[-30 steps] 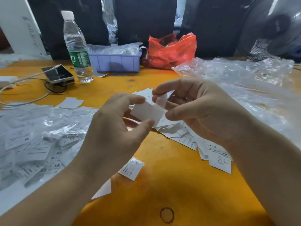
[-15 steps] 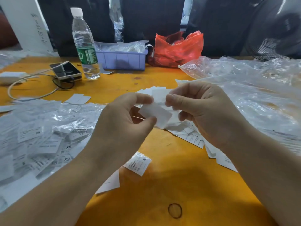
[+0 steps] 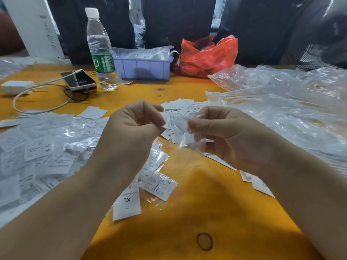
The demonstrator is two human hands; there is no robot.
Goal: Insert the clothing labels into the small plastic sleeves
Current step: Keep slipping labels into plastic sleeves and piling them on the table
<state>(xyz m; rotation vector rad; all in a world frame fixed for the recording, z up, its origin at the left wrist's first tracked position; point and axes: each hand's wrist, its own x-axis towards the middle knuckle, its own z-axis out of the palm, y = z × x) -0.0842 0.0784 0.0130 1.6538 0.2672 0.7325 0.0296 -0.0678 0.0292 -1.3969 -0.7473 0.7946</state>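
Observation:
My left hand [image 3: 131,132] pinches the left edge of a white clothing label [image 3: 173,122] above the orange table [image 3: 187,212]. My right hand [image 3: 231,136] grips a small clear plastic sleeve [image 3: 187,139] that hangs crumpled below the label. Label and sleeve meet between the two hands; how far the label sits inside the sleeve I cannot tell. A pile of sleeved labels [image 3: 37,151] lies at the left. Loose white labels [image 3: 180,105] lie behind my hands. An XL label [image 3: 127,201] and a sleeved S label [image 3: 159,184] lie under my left wrist.
A heap of clear plastic [image 3: 291,113] covers the right side. At the back stand a water bottle [image 3: 100,51], a purple tray [image 3: 144,67], a red bag [image 3: 206,55], and a phone [image 3: 78,79] with its cable [image 3: 37,107].
The flat white label held between both hands has moved left into my left fingers. My right hand now holds a crumpled clear sleeve against it. The camera tilted down slightly.

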